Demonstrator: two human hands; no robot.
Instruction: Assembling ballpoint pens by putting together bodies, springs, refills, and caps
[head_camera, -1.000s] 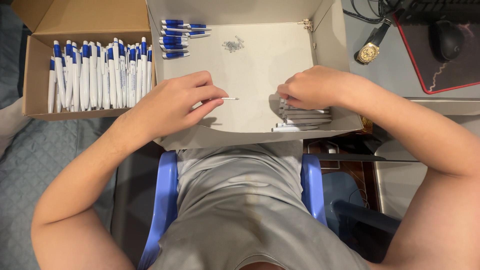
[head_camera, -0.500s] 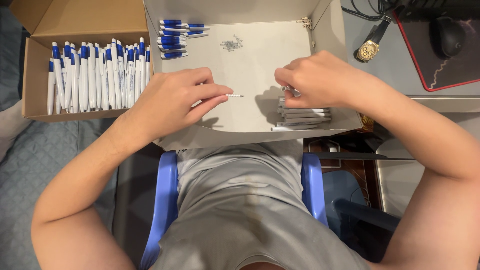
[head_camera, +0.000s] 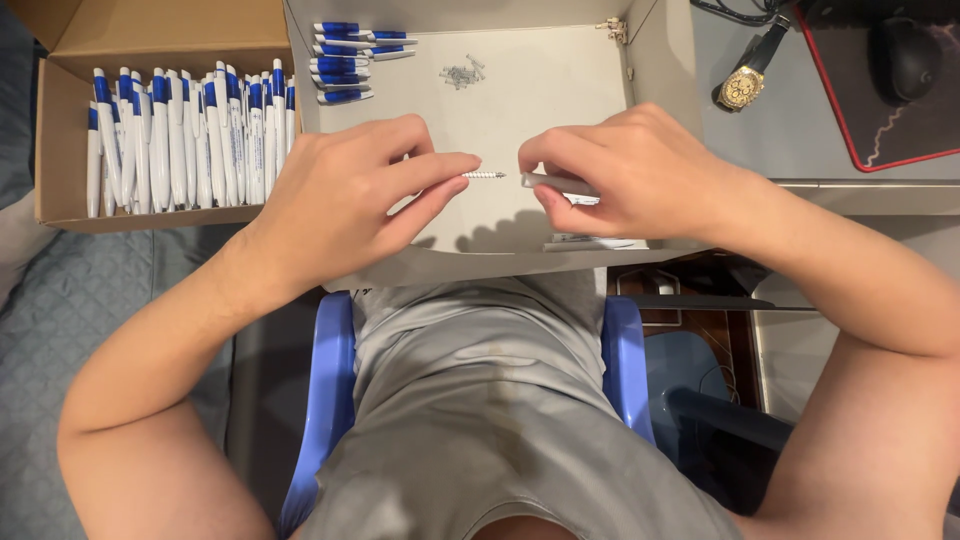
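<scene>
Centre frame: the left hand (head_camera: 345, 200) pinches a thin refill with its small spring (head_camera: 484, 175), tip pointing right. The right hand (head_camera: 630, 170) is clamped on a grey pen barrel (head_camera: 560, 185), mouth just short of the spring tip, not yet touching. Work looks well under way: the cardboard box (head_camera: 60, 130) at upper left holds a full row of finished blue-and-white pens (head_camera: 190, 135). In the white tray (head_camera: 560, 80), blue caps (head_camera: 345, 55) and loose springs (head_camera: 462, 73) wait at top, more barrels (head_camera: 595, 242) under the right hand.
</scene>
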